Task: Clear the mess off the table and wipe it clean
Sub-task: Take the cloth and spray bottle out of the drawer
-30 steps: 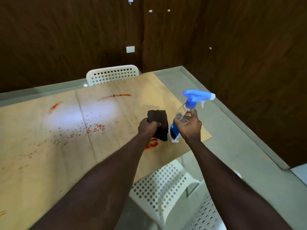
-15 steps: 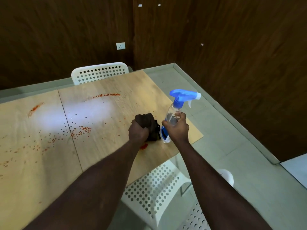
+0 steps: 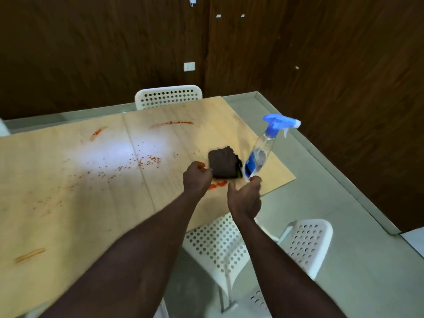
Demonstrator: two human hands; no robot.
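Observation:
A light wooden table [image 3: 68, 203] is streaked and speckled with red crumbs [image 3: 146, 161]. Near its right corner a folded dark cloth [image 3: 223, 165] rests, and my left hand [image 3: 197, 179] is closed on the cloth's left edge. A red smear [image 3: 216, 185] shows just below the cloth. To the cloth's right a clear spray bottle [image 3: 259, 157] with a blue trigger head stands on the table and leans right. My right hand [image 3: 245, 199] sits just below it, fingers apart, with only a fingertip at the bottle's base.
White perforated chairs stand at the table's far side [image 3: 168, 96] and near side [image 3: 215, 246], with another to the right [image 3: 307, 244]. Dark wood-panelled walls close the corner behind. A grey floor runs along the right of the table.
My right hand has slid down off the spray bottle's middle and opened below its base. The left hand has drawn back to the cloth's left edge. My view has shifted right.

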